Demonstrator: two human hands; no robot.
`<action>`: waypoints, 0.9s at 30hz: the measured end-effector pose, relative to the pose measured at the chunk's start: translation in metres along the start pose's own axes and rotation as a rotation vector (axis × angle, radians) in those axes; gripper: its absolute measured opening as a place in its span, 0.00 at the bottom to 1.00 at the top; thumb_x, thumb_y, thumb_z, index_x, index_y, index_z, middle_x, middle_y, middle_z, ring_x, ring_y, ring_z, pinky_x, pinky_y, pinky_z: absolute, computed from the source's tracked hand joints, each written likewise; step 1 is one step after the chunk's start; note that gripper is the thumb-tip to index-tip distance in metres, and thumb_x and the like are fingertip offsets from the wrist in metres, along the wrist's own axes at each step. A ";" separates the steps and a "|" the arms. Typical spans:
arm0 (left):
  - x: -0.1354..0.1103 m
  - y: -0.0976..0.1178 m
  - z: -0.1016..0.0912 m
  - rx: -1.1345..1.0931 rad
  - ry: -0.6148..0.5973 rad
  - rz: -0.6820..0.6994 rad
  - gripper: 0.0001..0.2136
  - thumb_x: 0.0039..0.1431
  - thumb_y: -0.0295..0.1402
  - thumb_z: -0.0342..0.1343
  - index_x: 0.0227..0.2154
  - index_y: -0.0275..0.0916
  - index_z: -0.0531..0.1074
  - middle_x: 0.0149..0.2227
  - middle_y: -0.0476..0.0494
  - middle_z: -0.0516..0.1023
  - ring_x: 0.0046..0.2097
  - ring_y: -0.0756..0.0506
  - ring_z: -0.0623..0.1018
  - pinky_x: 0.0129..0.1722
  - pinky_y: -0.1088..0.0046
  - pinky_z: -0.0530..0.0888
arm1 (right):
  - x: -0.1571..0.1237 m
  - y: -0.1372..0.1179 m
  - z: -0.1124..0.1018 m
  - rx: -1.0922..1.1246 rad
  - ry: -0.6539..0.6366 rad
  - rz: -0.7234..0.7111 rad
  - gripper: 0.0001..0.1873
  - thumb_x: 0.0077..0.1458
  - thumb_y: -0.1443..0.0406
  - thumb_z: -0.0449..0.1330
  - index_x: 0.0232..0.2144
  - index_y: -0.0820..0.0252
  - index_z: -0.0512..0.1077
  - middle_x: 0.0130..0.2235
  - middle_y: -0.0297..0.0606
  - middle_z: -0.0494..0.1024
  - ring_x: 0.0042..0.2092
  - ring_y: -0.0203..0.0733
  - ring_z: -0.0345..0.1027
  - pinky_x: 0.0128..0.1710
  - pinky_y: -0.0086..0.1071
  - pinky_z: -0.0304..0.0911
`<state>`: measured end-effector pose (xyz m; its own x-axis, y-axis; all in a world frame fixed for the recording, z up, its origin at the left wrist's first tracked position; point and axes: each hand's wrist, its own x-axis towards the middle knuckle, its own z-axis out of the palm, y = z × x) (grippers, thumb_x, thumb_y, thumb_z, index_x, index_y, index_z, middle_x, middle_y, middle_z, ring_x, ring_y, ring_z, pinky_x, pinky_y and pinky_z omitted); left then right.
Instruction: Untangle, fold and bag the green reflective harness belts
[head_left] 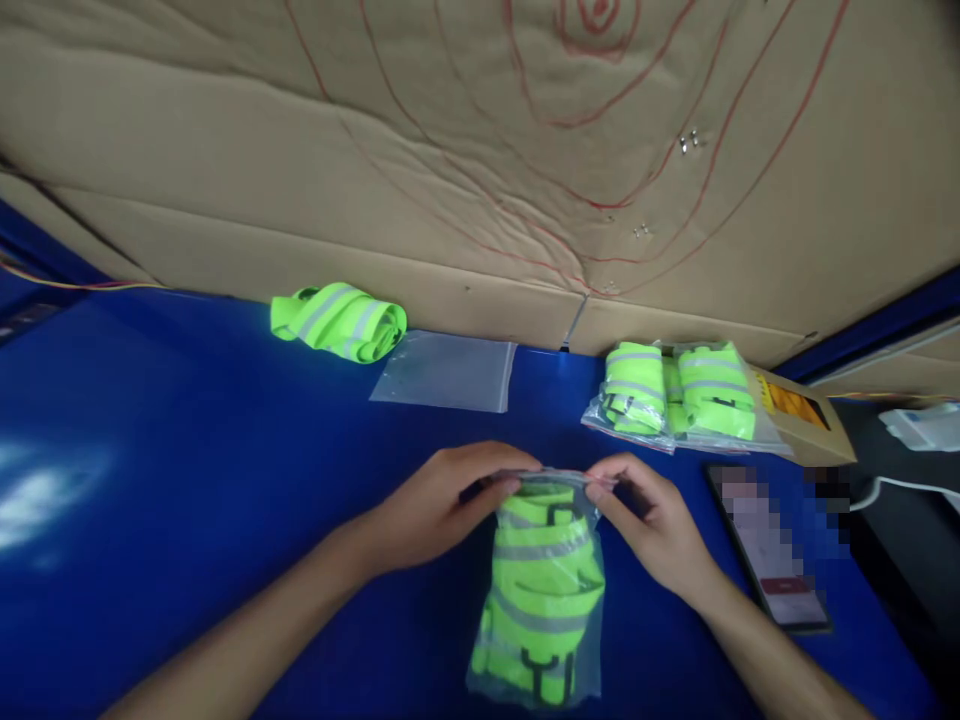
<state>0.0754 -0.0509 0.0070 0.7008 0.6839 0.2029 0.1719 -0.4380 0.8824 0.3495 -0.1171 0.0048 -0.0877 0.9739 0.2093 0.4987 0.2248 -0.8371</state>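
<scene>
A clear zip bag (pixel 592 660) lies in front of me, its top edge toward the back. Inside it is a folded neon-yellow reflective vest (pixel 544 580) with grey stripes and black straps. My left hand (pixel 457 495) pinches the left end of the bag's top edge between thumb and fingers. On the other end, my right hand (pixel 645 510) grips the same edge with thumb and fingertips. Whether the zip is closed all along cannot be made out.
A loose rolled vest (pixel 341 320) and a flat, clear bag (pixel 446 372) lie at the back. Bagged vests (pixel 637 385) rest at the back right beside a cardboard box (pixel 814 415). A phone (pixel 772 550) lies right of my right hand. A cardboard wall (pixel 375 180) rises behind.
</scene>
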 end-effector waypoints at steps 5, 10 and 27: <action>-0.002 0.004 0.004 -0.181 -0.115 -0.085 0.13 0.74 0.37 0.53 0.56 0.46 0.75 0.54 0.46 0.79 0.54 0.48 0.79 0.55 0.74 0.73 | -0.007 0.001 0.003 -0.074 -0.066 -0.043 0.08 0.69 0.64 0.61 0.48 0.50 0.75 0.42 0.33 0.83 0.43 0.36 0.78 0.45 0.26 0.72; 0.000 0.004 0.006 -0.323 -0.195 -0.228 0.12 0.73 0.40 0.53 0.50 0.44 0.79 0.55 0.44 0.79 0.54 0.46 0.78 0.55 0.72 0.73 | -0.011 0.000 0.004 -0.118 -0.168 -0.179 0.12 0.69 0.69 0.59 0.51 0.49 0.73 0.43 0.34 0.82 0.44 0.37 0.78 0.45 0.27 0.72; -0.002 0.001 0.001 -0.601 -0.082 -0.626 0.12 0.57 0.41 0.69 0.37 0.38 0.78 0.48 0.41 0.85 0.47 0.43 0.83 0.46 0.70 0.75 | -0.018 -0.005 -0.005 -0.024 -0.299 0.099 0.05 0.72 0.65 0.55 0.46 0.49 0.70 0.45 0.33 0.79 0.46 0.37 0.74 0.48 0.27 0.69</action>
<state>0.0753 -0.0531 0.0070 0.6512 0.6420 -0.4047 0.1635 0.4021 0.9009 0.3528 -0.1356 0.0074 -0.2857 0.9577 -0.0338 0.5376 0.1310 -0.8330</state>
